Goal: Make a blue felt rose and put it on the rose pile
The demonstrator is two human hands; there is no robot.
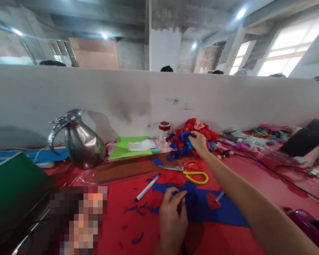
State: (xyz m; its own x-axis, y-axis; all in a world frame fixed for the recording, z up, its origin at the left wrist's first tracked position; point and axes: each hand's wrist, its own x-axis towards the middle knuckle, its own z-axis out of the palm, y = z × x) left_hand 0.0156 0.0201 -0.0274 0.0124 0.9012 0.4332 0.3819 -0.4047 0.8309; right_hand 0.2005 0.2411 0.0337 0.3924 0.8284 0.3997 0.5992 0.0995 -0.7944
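The right hand [199,141] pinches a blue flower [187,136] at the flower pile [199,129] beyond the scissors [188,170] — a picking step, likely — while the left hand [172,216], fingers pressed together, pins the blue sheet [215,209] nearer than them.

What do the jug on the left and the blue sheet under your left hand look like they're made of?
The jug looks like polished stainless steel: its surface mirrors the room and shows bright highlights. The blue sheet under the left hand looks like matte felt or craft foam: flat, no shine, cleanly cut edges, with scraps around it. Which of the two I cannot tell.
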